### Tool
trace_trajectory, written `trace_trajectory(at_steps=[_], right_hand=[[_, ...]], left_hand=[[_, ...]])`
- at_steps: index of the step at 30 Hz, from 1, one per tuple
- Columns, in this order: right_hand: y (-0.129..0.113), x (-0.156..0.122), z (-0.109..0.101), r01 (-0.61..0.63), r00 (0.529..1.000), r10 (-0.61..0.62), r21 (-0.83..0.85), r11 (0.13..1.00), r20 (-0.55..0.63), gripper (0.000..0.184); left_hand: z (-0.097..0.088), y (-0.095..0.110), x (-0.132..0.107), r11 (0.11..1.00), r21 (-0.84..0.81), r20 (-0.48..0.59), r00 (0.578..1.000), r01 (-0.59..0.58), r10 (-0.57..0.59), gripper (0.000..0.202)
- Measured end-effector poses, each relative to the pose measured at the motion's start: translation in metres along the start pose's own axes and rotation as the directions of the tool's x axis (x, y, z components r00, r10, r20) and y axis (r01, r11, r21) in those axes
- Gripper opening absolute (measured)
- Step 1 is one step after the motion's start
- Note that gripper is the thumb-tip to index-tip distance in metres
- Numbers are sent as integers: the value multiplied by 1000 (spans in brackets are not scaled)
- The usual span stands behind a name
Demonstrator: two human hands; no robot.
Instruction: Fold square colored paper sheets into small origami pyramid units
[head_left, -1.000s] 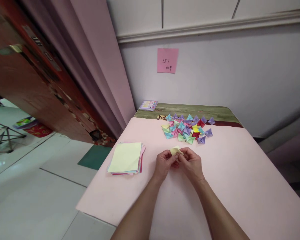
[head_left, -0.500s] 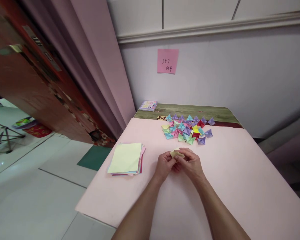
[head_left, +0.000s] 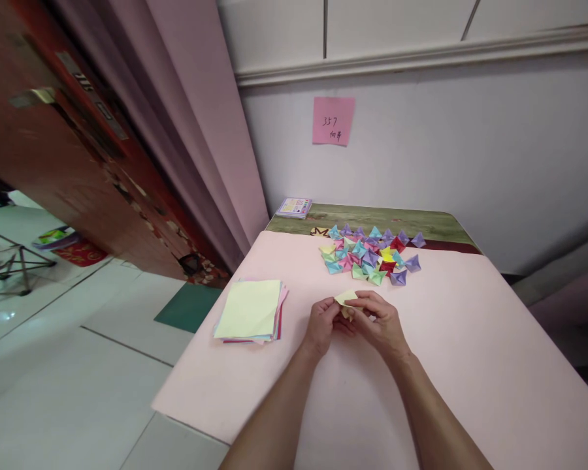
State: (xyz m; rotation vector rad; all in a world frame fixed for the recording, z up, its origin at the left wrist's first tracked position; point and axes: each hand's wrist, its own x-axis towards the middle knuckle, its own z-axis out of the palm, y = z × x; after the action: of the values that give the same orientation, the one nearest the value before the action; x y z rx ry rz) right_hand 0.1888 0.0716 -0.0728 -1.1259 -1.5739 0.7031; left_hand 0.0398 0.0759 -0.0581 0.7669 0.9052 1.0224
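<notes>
Both hands meet over the middle of the pink-covered table (head_left: 470, 365). My left hand (head_left: 323, 324) and my right hand (head_left: 379, 323) pinch a small folded piece of pale yellow paper (head_left: 345, 299) between their fingertips, just above the tabletop. Beyond the hands lies a pile of several small folded paper shapes (head_left: 370, 254) in purple, blue, green, pink, red and yellow. To the left of my left hand sits a stack of square coloured paper sheets (head_left: 249, 310) with a pale yellow sheet on top.
A small pack of paper (head_left: 294, 207) lies on the wooden strip at the table's back left. A pink note (head_left: 333, 121) hangs on the wall behind. A pink curtain (head_left: 200, 117) and a red door (head_left: 53, 150) stand left; tiled floor lies below the table's left edge.
The hands have turned and refolded the yellow paper slightly; it now sits lower and flatter between the fingertips. The view has shifted a little to the left.
</notes>
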Motion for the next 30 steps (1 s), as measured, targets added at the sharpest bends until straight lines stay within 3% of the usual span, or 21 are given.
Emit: trace_trajectory(at_steps=[9,14,19,24,30], right_hand=[[-2,2,-1,57,998,-57,5,998,33,25],[1,0,5,-106,994,108,68,992,-28,23],[3,-2,14,-314,932,340,191,930,-123,35],[-3,-1,15,-242,946,251,71,968,-204,26],[0,1,11,-179,971,196,125,976,-137,22]], left_hand=[[-2,-4,1,995,-95,4,1000,-8,8,35],[0,-5,1,1000,-23,34,999,-12,12,37],[4,-8,-1,997,65,67,997,-31,27,49],[3,-9,-1,995,79,106,993,-60,52,51],[-1,-11,2,998,56,89,996,-35,30,48]])
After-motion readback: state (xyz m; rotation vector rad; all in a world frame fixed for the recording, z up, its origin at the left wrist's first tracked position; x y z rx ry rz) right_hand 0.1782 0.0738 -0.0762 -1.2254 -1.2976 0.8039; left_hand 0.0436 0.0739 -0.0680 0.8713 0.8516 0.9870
